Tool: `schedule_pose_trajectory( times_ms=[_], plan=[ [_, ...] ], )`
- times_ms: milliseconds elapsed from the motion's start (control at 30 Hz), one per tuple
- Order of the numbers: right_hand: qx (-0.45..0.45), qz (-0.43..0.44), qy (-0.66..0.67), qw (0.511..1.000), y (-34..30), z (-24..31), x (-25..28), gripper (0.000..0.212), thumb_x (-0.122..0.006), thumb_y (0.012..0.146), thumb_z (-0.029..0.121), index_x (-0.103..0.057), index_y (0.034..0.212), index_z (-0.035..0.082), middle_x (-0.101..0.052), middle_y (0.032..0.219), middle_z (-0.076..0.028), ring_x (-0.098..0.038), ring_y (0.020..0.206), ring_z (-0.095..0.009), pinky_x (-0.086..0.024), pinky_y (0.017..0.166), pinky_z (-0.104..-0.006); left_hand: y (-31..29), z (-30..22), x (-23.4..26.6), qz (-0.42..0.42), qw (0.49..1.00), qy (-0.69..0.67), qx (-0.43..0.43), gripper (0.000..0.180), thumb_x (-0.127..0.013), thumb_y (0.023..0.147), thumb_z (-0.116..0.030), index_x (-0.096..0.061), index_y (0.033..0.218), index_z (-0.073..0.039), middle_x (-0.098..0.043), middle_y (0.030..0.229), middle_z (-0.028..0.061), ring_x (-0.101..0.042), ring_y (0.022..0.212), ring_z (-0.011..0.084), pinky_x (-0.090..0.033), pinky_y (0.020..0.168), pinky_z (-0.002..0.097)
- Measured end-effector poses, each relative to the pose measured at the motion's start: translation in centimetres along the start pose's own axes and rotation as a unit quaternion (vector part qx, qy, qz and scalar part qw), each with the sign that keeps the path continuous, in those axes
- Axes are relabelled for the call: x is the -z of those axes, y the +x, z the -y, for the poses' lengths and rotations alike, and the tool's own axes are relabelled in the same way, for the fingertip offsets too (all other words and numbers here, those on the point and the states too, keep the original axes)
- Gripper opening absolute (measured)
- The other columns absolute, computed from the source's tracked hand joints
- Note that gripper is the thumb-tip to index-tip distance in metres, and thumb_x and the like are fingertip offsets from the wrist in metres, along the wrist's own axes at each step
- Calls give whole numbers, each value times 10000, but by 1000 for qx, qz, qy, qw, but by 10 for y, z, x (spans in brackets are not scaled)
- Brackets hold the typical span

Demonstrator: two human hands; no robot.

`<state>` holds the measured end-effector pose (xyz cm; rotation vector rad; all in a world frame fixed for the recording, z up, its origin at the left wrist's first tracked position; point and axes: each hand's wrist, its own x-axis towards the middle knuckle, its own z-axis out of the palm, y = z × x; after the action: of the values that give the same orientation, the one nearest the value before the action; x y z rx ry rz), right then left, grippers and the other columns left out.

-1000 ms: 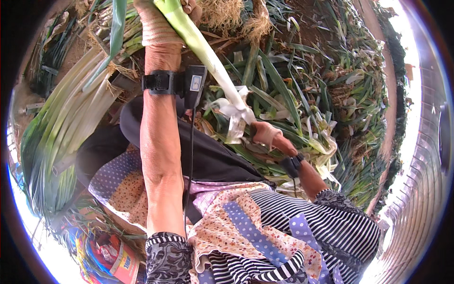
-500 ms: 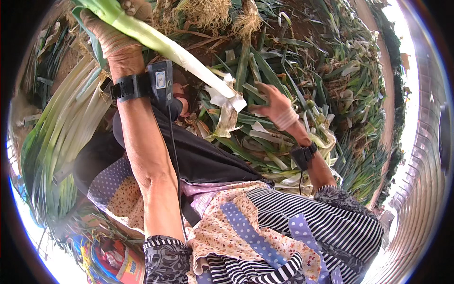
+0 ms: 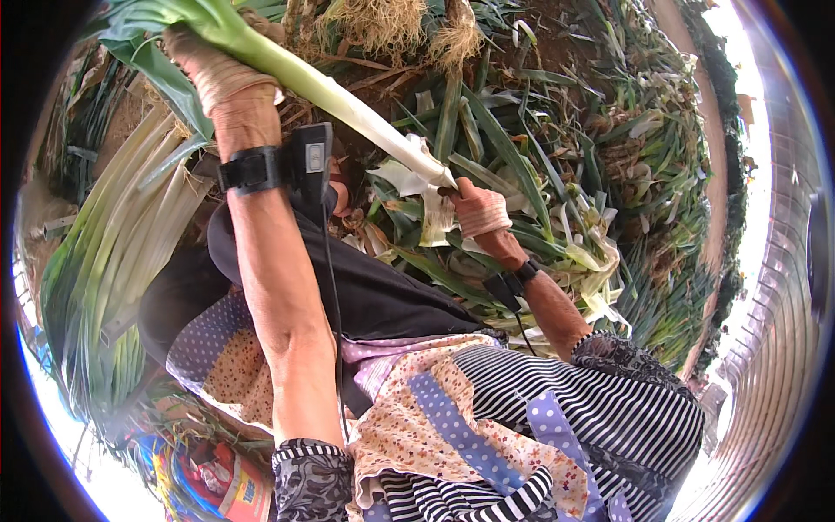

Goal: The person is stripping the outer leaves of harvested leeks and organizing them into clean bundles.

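The right hand point(image 3: 477, 207) has changed its place: half a second ago it was apart from the long green-and-white leek point(image 3: 348, 104), with its fingers spread, and now these fingers are drawn together at the tip of the white end. They appear clamped there, although it cannot be told whether they pinch the shaft itself or only its loose skin. The left hand point(image 3: 204, 65) remains closed around the greener upper part, so the leek is now held from both ends. It lies slanting in the air, above the heap of cut green and pale leaves point(image 3: 644, 148). A pale, papery strip of leaf skin point(image 3: 435, 217) hangs from its white end, as it did before, which suggests that this layer is not yet removed.

As for containers, at the lower left there stands a pinkish-orange plastic container point(image 3: 254, 487) with a blue edge beside it. Some red and whitish things point(image 3: 213, 474) are in it, too small to name. Nearer to the left forearm, a fanned bundle of leeks with white shafts point(image 3: 130, 209) lies outside this container.
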<state>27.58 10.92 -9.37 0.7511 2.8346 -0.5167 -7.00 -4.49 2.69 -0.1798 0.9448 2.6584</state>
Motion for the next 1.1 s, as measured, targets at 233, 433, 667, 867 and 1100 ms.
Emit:
schedule_pose_trajectory(
  times_ms=[233,433,667,867,1100],
  plan=[
    [-176,156,-51,971,-68,-105,-5,339,-635,769,319,-596,1039,116,-633,900,-161,-601,900,-349,-479,777,-423,0,-17,16,108,991,-79,2,547,-376,805,-601,-604,782,-104,-545,574,63,-525,518,182,-443,481,334],
    [-43,-69,148,986,8,-43,55,421,-643,814,334,-580,1148,86,-591,1057,-114,-578,977,-288,-473,833,-346,-15,-7,-14,210,964,-138,82,576,-455,750,-636,-610,765,-82,-537,598,37,-437,503,145,-340,472,248],
    [81,121,532,834,81,46,61,321,-503,932,246,-588,1113,-6,-631,899,-18,-561,748,-61,-478,709,-210,-19,5,-16,293,939,-148,102,522,-583,740,-578,-608,765,-58,-500,619,13,-389,539,98,-298,467,226],
    [61,261,-79,960,69,26,39,292,-577,832,165,-536,1119,126,-629,877,-64,-634,821,-236,-522,731,-324,-19,-5,-4,177,984,-30,6,522,-514,793,-583,-615,769,-71,-576,652,45,-483,527,114,-387,501,214],
    [-75,251,-156,952,-40,-119,-19,370,-526,874,412,-606,1126,154,-616,1051,-58,-600,933,-279,-491,770,-381,-5,-14,-9,207,976,-68,-5,510,-458,800,-575,-611,756,-90,-572,603,46,-525,531,150,-466,521,308]
  ],
)
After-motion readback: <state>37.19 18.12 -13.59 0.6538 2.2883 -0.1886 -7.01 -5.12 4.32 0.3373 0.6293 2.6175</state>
